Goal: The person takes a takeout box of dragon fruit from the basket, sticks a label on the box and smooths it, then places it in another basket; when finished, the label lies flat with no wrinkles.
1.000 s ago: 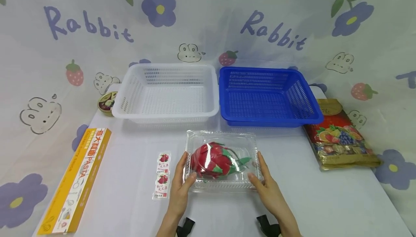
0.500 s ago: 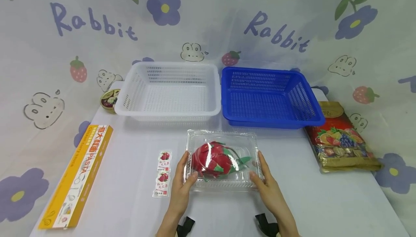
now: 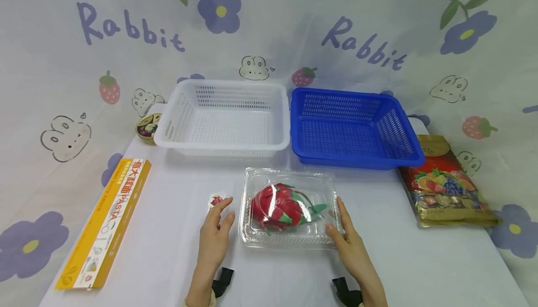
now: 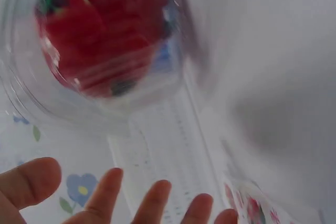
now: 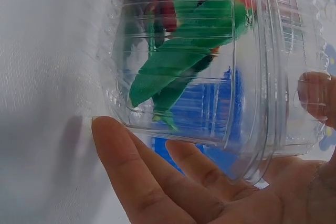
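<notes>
A clear plastic clamshell box [image 3: 290, 240] with its lid down lies at the table's middle, holding a red dragon fruit [image 3: 277, 205] with green leaf tips. My right hand [image 3: 352, 248] grips the box's right side, thumb over the lid edge and fingers along the side wall in the right wrist view. Left of the box, apart from it, is my left hand [image 3: 214, 241], fingers loosely spread and holding nothing. It hovers over a strip of dragon fruit stickers [image 3: 216, 200], hiding most of it; the sticker strip [image 4: 257, 205] also shows beyond the fingertips in the left wrist view.
Behind the box stand a white basket [image 3: 227, 147] and a blue basket [image 3: 357, 161], side by side. A yellow pasta box [image 3: 105, 223] lies at left, a round tin [image 3: 147, 128] at back left. At right is a red and gold bag [image 3: 447, 181].
My left hand has let go of the clear box and moved left over the sticker strip. My right hand still holds the box's right side. The head view has shifted slightly.
</notes>
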Motion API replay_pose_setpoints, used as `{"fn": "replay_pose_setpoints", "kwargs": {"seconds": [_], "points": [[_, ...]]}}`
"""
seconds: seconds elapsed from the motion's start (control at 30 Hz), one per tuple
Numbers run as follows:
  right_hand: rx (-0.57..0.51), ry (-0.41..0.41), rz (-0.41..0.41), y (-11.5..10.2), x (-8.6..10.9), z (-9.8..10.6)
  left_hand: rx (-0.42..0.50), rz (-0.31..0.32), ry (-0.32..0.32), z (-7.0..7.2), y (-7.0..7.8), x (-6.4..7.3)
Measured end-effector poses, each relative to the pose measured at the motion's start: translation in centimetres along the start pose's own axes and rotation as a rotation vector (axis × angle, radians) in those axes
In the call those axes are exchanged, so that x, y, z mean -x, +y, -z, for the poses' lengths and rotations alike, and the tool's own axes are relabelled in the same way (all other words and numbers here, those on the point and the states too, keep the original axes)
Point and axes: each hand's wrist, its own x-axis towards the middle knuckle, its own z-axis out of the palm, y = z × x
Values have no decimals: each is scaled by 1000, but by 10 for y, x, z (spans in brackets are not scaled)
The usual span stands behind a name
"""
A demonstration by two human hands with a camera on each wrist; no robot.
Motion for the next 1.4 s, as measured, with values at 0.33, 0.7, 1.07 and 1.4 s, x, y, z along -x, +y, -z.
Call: {"fn": "replay_pose_setpoints", "kwargs": {"seconds": [0.33,0.7,1.07,1.4], "points": [[-8,-3,-9,0,0,1,-183,70,170,7,-8,-7],[-10,-2,-17,1,-1,1,-583,198,159,16,-14,-6],[10,1,-12,-1,0,2,-646,141,193,12,-19,-5],[28,-2,-16,0,0,4,-598,75,271,9,-17,-4]]}}
